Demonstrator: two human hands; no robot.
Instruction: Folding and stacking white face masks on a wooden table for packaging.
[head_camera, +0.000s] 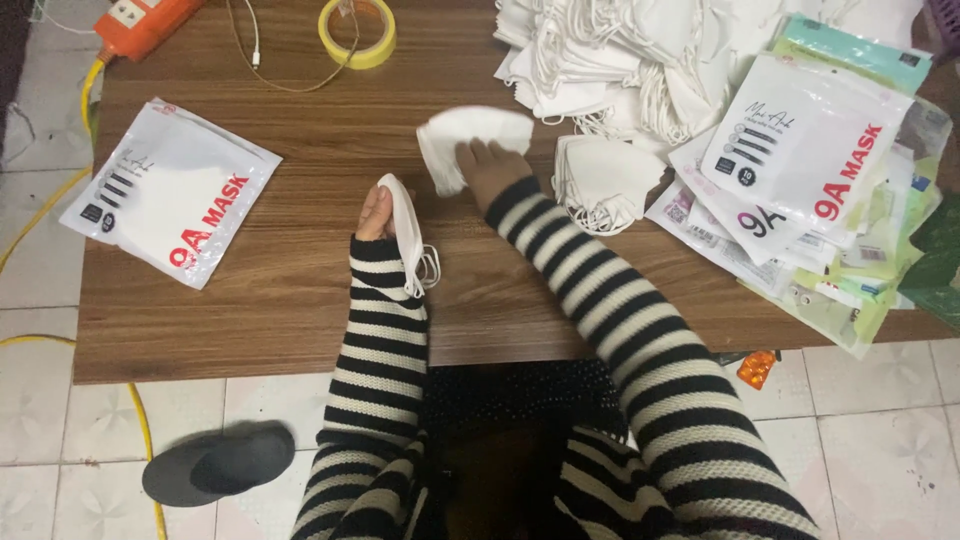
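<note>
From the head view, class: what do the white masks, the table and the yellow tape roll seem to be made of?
White masks: soft, matte non-woven fabric, probably; they fold and crumple.
Table: wood or a wood-look laminate, brown with visible grain, slight sheen.
Yellow tape roll: likely glossy plastic tape; its core is unclear.

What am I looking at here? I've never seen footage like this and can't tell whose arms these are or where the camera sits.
The camera sits on a person's head, looking down at their own striped-sleeved arms over a wooden table. The left hand holds a small bunch of white face masks. The right hand rests on a loose mask. Nearby lie a mask pile, printed pouches, one separate pouch, and yellow tape.
</note>
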